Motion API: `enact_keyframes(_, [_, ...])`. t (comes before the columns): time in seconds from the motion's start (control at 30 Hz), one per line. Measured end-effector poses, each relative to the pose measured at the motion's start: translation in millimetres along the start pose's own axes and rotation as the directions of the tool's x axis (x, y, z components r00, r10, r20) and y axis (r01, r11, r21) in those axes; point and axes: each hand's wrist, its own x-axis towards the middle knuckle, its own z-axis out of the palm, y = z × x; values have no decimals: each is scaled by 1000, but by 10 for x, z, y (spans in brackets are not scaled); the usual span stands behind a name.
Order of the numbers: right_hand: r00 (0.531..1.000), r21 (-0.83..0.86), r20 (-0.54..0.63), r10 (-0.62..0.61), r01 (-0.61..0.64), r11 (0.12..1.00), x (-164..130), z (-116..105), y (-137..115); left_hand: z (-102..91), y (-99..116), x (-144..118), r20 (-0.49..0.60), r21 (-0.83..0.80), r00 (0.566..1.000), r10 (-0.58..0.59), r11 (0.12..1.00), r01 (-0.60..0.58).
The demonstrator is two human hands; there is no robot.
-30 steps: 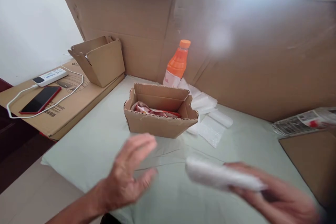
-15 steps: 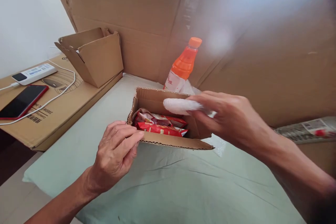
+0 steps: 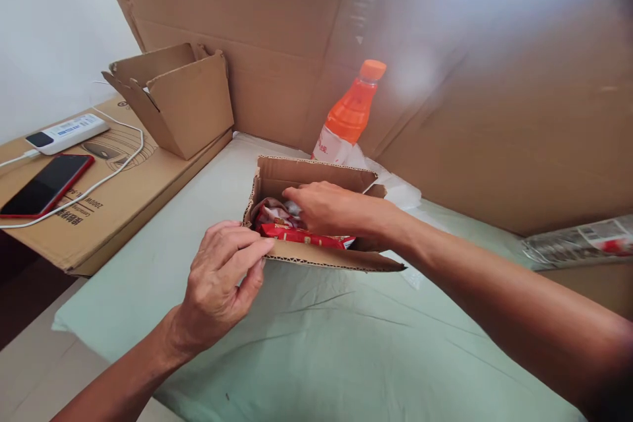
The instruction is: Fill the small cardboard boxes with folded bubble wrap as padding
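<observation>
"Watching remotely, what do I find leftmost?"

"My left hand (image 3: 215, 287), loosely bent at the near-left corner of the cardboard box (image 3: 316, 256); I can't tell if it pinches."

"Then?"

"Inside the box, long side running left-right: a red packet (image 3: 304, 237); behind it, a half-hidden white bundle (image 3: 293, 207) by my right hand (image 3: 329, 206), the nearer one, grip hidden."

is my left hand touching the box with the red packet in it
Touching: the head view shows the left hand laid over the near left rim of the cardboard box.
</observation>
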Motion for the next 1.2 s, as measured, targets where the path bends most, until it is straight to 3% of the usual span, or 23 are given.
enact_keyframes(0.07, [989,101,-141,30,-16,995,-315,-44,105,-33,8,-45,-75,22,995,-62,998,64])
enact_keyframes(0.13, [915,214,-375,151,-73,974,-757,-36,204,-68,-16,-133,-163,22,974,-157,986,162])
enact_keyframes(0.2, [749,346,-558,358,-183,920,-1234,85,274,-82,-76,-255,-169,-46,941,-293,956,289])
enact_keyframes(0.27, [550,470,-633,544,-285,835,-1600,343,306,-52,-157,-386,-64,-162,886,-459,881,445])
enact_keyframes(0.3, [488,540,-624,610,-295,788,-1700,510,307,-17,-198,-442,2,-214,847,-531,828,519])
enact_keyframes(0.33, [471,602,-595,651,-276,749,-1733,685,298,30,-238,-483,62,-261,808,-586,772,580])
enact_keyframes(0.37, [503,651,-548,669,-245,718,-1699,853,279,88,-274,-507,110,-307,772,-626,717,626])
enact_keyframes(0.43, [624,713,-456,635,-171,680,-1485,1108,224,224,-329,-486,187,-402,717,-671,614,679])
enact_keyframes(0.5, [692,750,-399,602,-132,649,-1221,1222,171,364,-344,-385,230,-479,679,-697,527,702])
enact_keyframes(0.6, [667,802,-357,653,-139,580,-1083,1271,134,528,-234,-192,197,-544,673,-713,491,680])
enact_keyframes(0.7, [615,827,-338,712,-167,537,-1365,1408,92,567,67,-169,192,-526,703,-685,533,663])
enact_keyframes(0.83, [593,835,-322,738,-189,517,-1809,1623,-110,342,555,-660,210,-382,659,-723,559,736])
enact_keyframes(0.93, [668,848,-336,664,-92,522,-1780,1629,-325,15,725,-1256,141,-302,634,-760,577,759])
enact_keyframes(1.0, [727,853,-376,575,28,522,-1628,1591,-439,-210,702,-1569,86,-254,641,-763,605,754])
enact_keyframes(1.07, [757,853,-403,514,108,510,-1480,1586,-513,-386,597,-1729,76,-223,651,-756,623,750])
enact_keyframes(1.2, [775,841,-365,516,37,540,-1388,1754,-569,-523,272,-1660,184,-300,705,-685,644,704])
